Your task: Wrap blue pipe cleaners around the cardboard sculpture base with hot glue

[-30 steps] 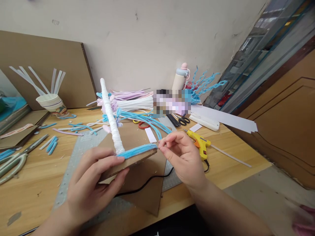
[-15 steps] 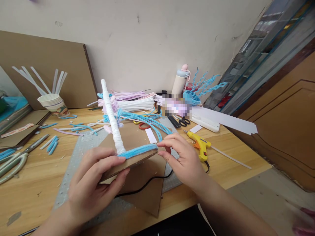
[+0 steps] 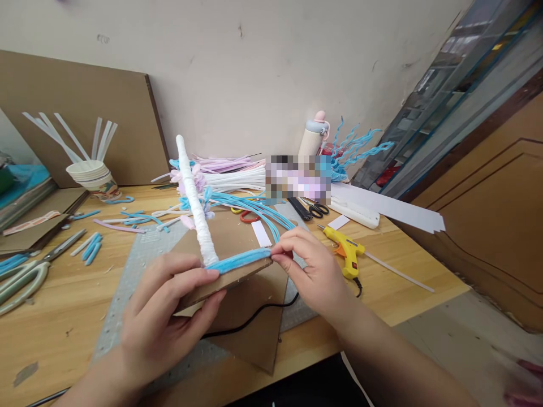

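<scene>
The fingers (image 3: pixel 203 277) of the left hand (image 3: pixel 159 316) are clamped around a cardboard base (image 3: pixel 231 281), the thumb below it and a fingertip on the blue strip (image 3: pixel 241 260) along its edge. The thumb and forefinger of the right hand (image 3: pixel 320 277) are pinched narrow on the strip's right end. The base is tilted above the table (image 3: pixel 403 299), inward from its front edge, over a grey mat (image 3: pixel 114 305) and a cardboard sheet (image 3: pixel 258 333). A white wrapped post (image 3: pixel 194 200) rises from the base, leaning left. A yellow glue gun (image 3: pixel 348 254) lies near the table's right edge, beyond the right hand. Green-handled scissors (image 3: pixel 31 277) lie by the left side, and stacked paper cups (image 3: pixel 91 178) stand toward the back left corner. Blue stems (image 3: pixel 254 209) lie behind the base.
</scene>
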`<state>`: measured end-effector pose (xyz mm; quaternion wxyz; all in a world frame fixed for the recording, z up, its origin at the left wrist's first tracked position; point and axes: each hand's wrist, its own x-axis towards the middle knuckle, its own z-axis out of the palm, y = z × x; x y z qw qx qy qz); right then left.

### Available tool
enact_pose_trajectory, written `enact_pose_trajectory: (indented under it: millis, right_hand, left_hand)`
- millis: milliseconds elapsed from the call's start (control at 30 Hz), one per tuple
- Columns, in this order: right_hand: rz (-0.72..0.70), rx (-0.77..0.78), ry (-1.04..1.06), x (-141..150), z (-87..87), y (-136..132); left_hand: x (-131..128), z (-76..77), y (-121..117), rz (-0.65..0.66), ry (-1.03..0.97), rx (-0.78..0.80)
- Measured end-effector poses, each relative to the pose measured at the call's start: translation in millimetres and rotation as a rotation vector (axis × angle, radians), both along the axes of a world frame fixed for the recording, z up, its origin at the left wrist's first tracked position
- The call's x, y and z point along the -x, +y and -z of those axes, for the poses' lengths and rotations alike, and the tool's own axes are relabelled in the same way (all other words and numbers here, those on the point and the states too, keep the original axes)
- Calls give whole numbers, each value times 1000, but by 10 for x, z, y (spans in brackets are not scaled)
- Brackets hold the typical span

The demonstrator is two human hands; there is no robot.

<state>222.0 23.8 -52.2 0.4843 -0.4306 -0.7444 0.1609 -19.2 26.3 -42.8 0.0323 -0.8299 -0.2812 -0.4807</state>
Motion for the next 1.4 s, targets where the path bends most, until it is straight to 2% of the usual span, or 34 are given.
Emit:
enact_pose_trajectory:
  millis: [100, 200, 300, 400, 467, 633, 767, 833, 933, 1000, 1200, 1400]
  right_hand:
    - [46, -93, -140, 10, 33, 1]
    - [99, -96, -141, 9, 75, 6]
    - [67, 16, 31, 1, 101, 4]
    - [-98, 179, 307, 2, 102, -6]
    - [-181, 235, 441, 11, 94, -15]
    - [-259, 300, 590, 47, 62, -35]
    - [-258, 307, 626, 29, 57, -20]
    - [-193, 287, 564, -11, 63, 3]
    - [88, 181, 191, -79, 55, 21]
    - [196, 121, -12, -99, 26, 3]
    - [-32, 60, 54, -35, -95, -88]
    - [-66, -42, -27, -15, -98, -44]
  left_hand:
    - [-4, -1, -2, -14, -4, 1]
    - [-4, -1, 0, -22, -6, -3]
    - [-6, -6, 0, -33, -4, -5]
    - [-6, -12, -3, -31, -1, -5]
    - [-2, -10, -4, -21, 4, -5]
    - [14, 23, 3, -10, 27, -9]
    - [16, 39, 5, -22, 26, -3]
    - [16, 38, 1, -27, 20, 2]
    - [19, 31, -4, -23, 15, 7]
    - [20, 28, -4, -15, 15, 2]
    - [8, 25, 8, -5, 14, 1]
    - [14, 22, -1, 9, 15, 0]
